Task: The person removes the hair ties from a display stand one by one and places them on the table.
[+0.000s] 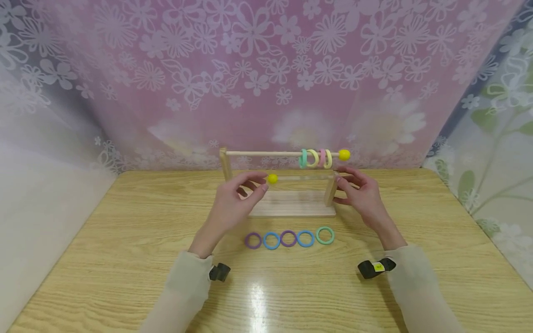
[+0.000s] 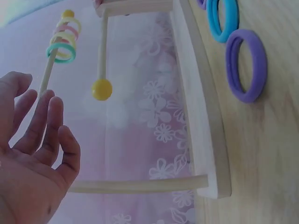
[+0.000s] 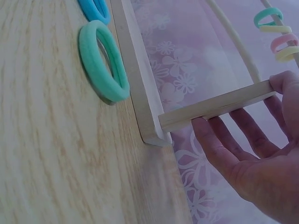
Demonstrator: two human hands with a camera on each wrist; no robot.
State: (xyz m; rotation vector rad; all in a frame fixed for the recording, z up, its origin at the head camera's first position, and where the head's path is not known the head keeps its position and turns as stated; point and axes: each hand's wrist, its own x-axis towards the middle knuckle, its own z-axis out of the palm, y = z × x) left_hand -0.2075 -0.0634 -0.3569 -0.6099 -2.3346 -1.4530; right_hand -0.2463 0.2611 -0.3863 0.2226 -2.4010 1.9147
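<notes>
Running sideways across the table (image 1: 104, 259), the wooden stand (image 1: 291, 203) has its long axis left to right, and its 2 rods point opposite ways. The upper rod (image 1: 262, 154) comes off the left post (image 1: 226, 164) and points right; the lower rod (image 1: 304, 177) comes off the right post (image 1: 330, 192) and points left. Both end in a round yellow ball, so there's an upper ball (image 1: 344, 155) and a lower ball (image 1: 272, 178).

Right hand (image 1: 364, 194) pinches the right post, thumb up near the top. Left hand (image 1: 233, 199) holds nothing, fingers loosely bent near the lower ball, and it blocks the base's left end in the head view.

It's all pale wood: flat plank base, squared posts, skinny round rods. 4 hanging rings (image 1: 322, 157) sit toward the upper ball: green, yellow, pink, yellow. Another 5 loose rings (image 1: 282, 239) lie flat in front of the base: purple, blue, purple, blue, green, kinda chunky. Behind everything there's a pinkish cloth (image 1: 250, 115) with white flowers.
</notes>
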